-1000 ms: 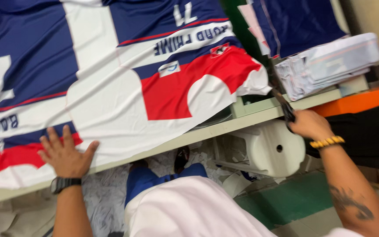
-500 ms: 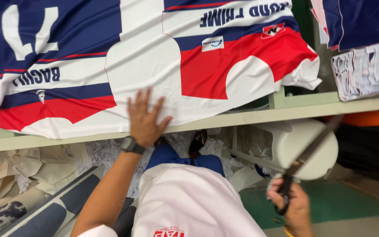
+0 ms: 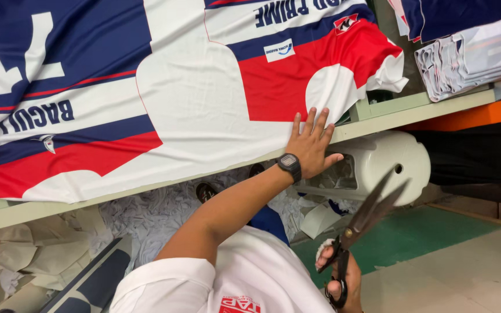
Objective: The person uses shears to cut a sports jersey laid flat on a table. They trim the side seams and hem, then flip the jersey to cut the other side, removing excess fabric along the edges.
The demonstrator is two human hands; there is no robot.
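Left hand flat on printed jersey fabric, right hand holding tailor's scissors below the tabletop edge.

The left hand (image 3: 310, 145), with a black digital wristwatch (image 3: 290, 166), lies with its grip spread, fingers fanned on the smooth white, red and navy printed jersey fabric (image 3: 192, 98) that covers the pale green tabletop (image 3: 378, 113) and hangs slightly over its front edge. The right hand (image 3: 343, 278), low at the frame's bottom, closes its grip through the black loop handles of long dark-bladed scissors (image 3: 366, 217); the blades appear slightly parted, though blur makes this uncertain. A stack of folded pale cloth (image 3: 471, 58) rests at the right; crumpled white offcuts (image 3: 158, 211) litter the floor.
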